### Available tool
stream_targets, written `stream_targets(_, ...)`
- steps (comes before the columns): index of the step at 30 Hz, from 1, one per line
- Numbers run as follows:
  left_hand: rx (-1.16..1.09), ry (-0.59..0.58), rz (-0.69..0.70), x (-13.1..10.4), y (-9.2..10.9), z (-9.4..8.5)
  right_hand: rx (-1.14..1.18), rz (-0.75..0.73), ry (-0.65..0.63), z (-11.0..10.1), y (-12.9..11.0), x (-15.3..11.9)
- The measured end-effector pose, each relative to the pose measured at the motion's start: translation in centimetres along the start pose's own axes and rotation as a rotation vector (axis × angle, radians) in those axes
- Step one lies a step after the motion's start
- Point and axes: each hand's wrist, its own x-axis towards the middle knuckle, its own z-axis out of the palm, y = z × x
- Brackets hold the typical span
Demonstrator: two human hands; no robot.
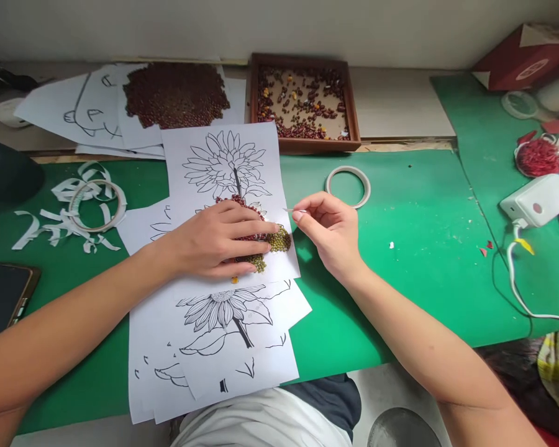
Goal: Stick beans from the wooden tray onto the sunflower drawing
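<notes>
My left hand (218, 239) lies flat, fingers stretched, over a bean picture on the upper flower drawing sheet (265, 161). Around its fingers show red beans (233, 201) and clusters of green mung beans (280, 239); the palm hides the rest. Just right of the sheet, my right hand (333, 233) pinches a thin pale sliver (289, 210) between thumb and forefinger. The sliver points left at the paper's edge; its exact kind is too small to tell. A yellow kernel (235, 280) sits below my left hand.
Behind the sheets stand a brown tray (307, 146) of mixed beans and a dark bean-covered picture (177, 93). A tape roll (367, 186) lies near my right hand. Another roll (118, 214) and paper strips (25, 233) lie left. A white charger (538, 202) with cable is at right.
</notes>
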Motion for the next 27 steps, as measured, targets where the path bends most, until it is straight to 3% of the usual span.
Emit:
stream_targets(5, -0.076, -0.092, -0.031, 0.2, 0.1, 0.0, -0.071, -0.052, 0.079, -0.4, 0.5, 0.7)
stream_targets(11, -0.074, -0.096, -0.071, 0.5, 0.0, 0.3, -0.116, -0.117, 0.124, -0.8, 0.6, 0.9)
stream_targets(20, -0.084, -0.122, -0.134, 0.6, 0.6, 0.5, -0.174, -0.189, -0.013, -1.1, 0.2, -0.3)
stream_targets(27, -0.108, -0.149, -0.165, 0.6, 0.6, 0.6, -0.144, -0.157, -0.007, -0.9, 0.2, -0.2)
